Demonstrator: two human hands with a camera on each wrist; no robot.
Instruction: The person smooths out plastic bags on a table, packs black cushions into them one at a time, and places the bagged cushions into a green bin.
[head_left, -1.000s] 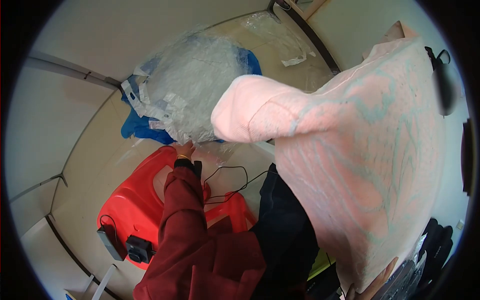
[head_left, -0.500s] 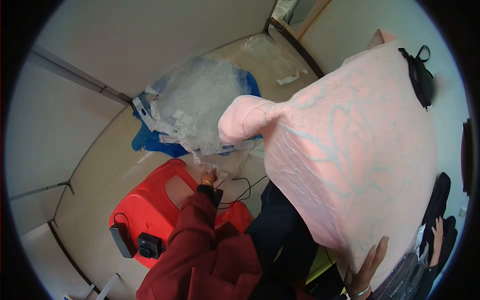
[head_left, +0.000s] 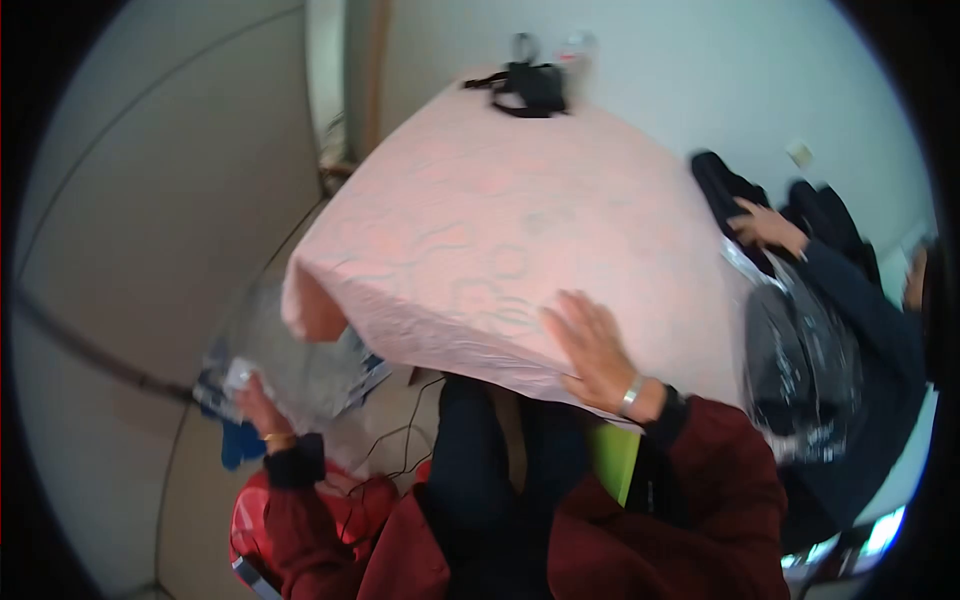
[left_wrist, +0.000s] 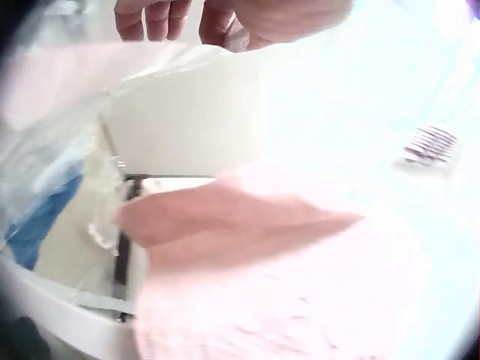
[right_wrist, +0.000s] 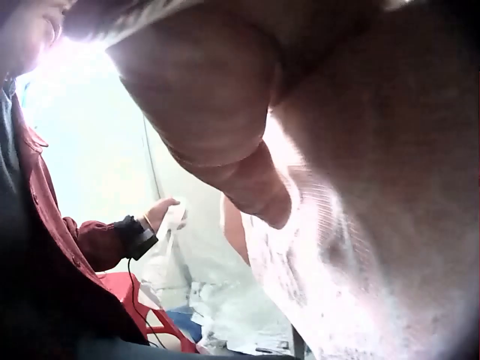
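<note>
In the head view a pink patterned cloth covers a table, its front edge hanging by the person's lap. The right hand rests flat on the cloth near that edge, fingers spread. At the lower left, the left hand pinches a piece of clear plastic, above a heap of clear plastic on the floor. The left wrist view shows the curled fingers of the left hand with the plastic film hanging from them.
A black strapped pouch lies at the cloth's far edge. At right another person's hand touches black items beside a plastic-wrapped dark bundle. A red stool stands lower left, with a black cable beside it.
The head view has swung right toward the table. The left hand has risen from beside the stool with plastic in it. The right hand has come fully into view, on the cloth.
</note>
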